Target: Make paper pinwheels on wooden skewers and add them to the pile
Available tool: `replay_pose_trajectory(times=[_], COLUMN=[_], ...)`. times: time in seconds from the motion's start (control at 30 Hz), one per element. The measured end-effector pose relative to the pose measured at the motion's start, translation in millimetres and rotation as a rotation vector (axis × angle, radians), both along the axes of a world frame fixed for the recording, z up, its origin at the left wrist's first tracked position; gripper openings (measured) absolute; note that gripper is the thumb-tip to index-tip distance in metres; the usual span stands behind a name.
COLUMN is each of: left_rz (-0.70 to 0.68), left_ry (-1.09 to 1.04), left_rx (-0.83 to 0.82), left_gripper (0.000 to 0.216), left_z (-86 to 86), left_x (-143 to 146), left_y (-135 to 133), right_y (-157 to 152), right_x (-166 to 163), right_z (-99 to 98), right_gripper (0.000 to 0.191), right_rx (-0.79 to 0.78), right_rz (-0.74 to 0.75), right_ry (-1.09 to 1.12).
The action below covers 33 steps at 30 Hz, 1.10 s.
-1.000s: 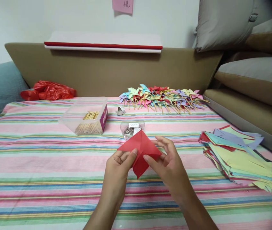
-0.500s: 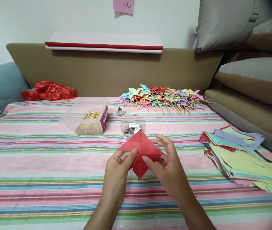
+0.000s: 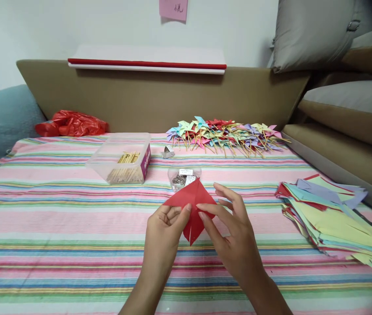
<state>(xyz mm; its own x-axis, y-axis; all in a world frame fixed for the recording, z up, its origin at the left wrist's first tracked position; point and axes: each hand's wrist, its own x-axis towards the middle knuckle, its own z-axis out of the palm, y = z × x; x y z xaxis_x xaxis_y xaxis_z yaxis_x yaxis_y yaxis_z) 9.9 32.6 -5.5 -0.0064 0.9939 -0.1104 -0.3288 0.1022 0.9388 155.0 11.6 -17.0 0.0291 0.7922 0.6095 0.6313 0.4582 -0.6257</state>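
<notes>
A square of red paper (image 3: 191, 194), cut with slits toward its centre, is held up corner-on above the striped cloth. My left hand (image 3: 168, 223) pinches its left side, thumb on top near the middle and the other fingers curled under. At the right side, my right hand (image 3: 228, 223) has its thumb and index finger closed on the paper, near the centre, while its other fingers stay raised and apart. Just behind the paper's top corner lies a clear bag of small metal pieces (image 3: 179, 179) with white labels.
A clear plastic box (image 3: 107, 153) of wooden sticks stands at the left, beside a small metal piece (image 3: 167, 152). Several finished paper pinwheels (image 3: 225, 135) lie at the back. Stacked cut paper (image 3: 333, 223) and dark-handled scissors (image 3: 366, 218) are at the right. A red plastic bag (image 3: 74, 124) sits back left.
My right index finger has come from behind the paper to its front, beside the thumb near the centre. My left hand keeps its hold. The view has shifted slightly left.
</notes>
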Motion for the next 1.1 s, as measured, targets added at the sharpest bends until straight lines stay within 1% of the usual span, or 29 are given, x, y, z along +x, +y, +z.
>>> replay_pose_trajectory(times=[0.2,0.3,0.37,0.43,0.5,0.6,0.73,0.8,0.93,1.03,1.1], left_rz=[-0.042,-0.041,-0.024,0.004,0.032,0.054,0.051,0.047,0.051,0.053,0.046], left_ry=[0.031,0.012,-0.027,-0.084,-0.135,-0.188,-0.234,-0.236,-0.219,-0.17,-0.13], left_rx=[0.017,0.015,-0.001,-0.021,-0.043,-0.075,-0.096,-0.096,-0.077,-0.053,-0.036], left_gripper=[0.02,0.019,0.018,0.019,0.021,0.024,0.022,0.022,0.02,0.021,0.023], left_z=[-1.0,-1.2,-1.6,-2.4,-3.2,-3.8,-2.9,-2.1,-0.9,-0.4,-0.4], left_x=[1,1,0,-1,-2,-3,-3,-3,-3,-2,-1], left_y=[-2,-3,-3,-1,2,6,8,8,6,5,3], right_y=[3,2,1,1,1,1,1,0,-1,-1,-1], right_x=[0,4,8,12,14,13,11,11,9,6,4], right_z=[-0.1,1.2,1.5,0.3,-1.9,-4.4,-1.2,1.5,3.6,2.3,1.2], right_gripper=[0.016,0.021,0.03,0.037,0.04,0.035,0.022,0.018,0.016,0.016,0.015], right_rx=[0.03,0.022,0.034,0.068,0.102,0.139,0.16,0.119,-0.042,-0.165,-0.235], right_rz=[-0.063,-0.058,-0.01,0.057,0.101,0.125,0.151,0.157,0.163,0.136,0.102], right_ry=[0.033,0.023,-0.05,-0.179,-0.291,-0.346,-0.289,-0.221,-0.084,0.034,0.15])
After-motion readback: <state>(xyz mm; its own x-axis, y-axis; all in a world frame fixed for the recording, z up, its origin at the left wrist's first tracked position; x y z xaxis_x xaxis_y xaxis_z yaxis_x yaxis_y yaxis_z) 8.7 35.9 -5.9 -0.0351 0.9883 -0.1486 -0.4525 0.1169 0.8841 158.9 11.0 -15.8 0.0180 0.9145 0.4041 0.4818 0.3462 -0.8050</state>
